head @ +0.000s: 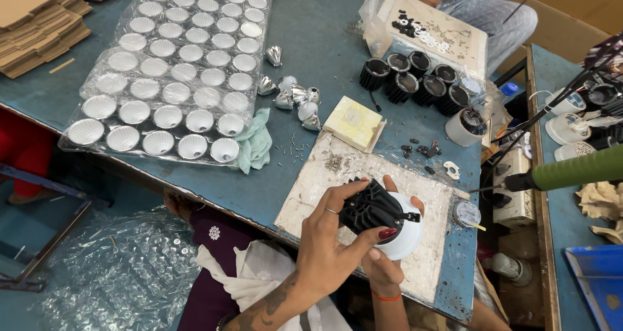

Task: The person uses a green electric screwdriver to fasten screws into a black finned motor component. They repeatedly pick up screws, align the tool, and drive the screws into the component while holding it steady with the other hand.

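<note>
I see my left hand (334,240) wrapped over a black finned metal heat sink (371,208), its fingers curled closed along the fins and the thumb pressing the near side. My right hand (384,269) cups the round white plastic lamp housing (405,237) from below, fingers closed on its rim; the black heat sink sits on top of that housing, and both are held just above the worn white work board (324,182) at the near edge of the blue table (311,58). I cannot quite tell whether the two parts are already locked together, since my fingers cover the joint.

Just right of the hands lies a small round disc (466,213) on the table edge, and further right a green-handled screwdriver (571,170) pokes in from the side. On the far part of the board small dark screws (418,150) are scattered, beside a pale yellow block (354,123). Left of that lie loose shiny silver cone reflectors (295,97) and a pale green cloth (256,143). Far left, a clear plastic tray (117,52) holds rows of silver reflectors. Far right stands a cluster of black finned heat sinks (415,78).
</note>
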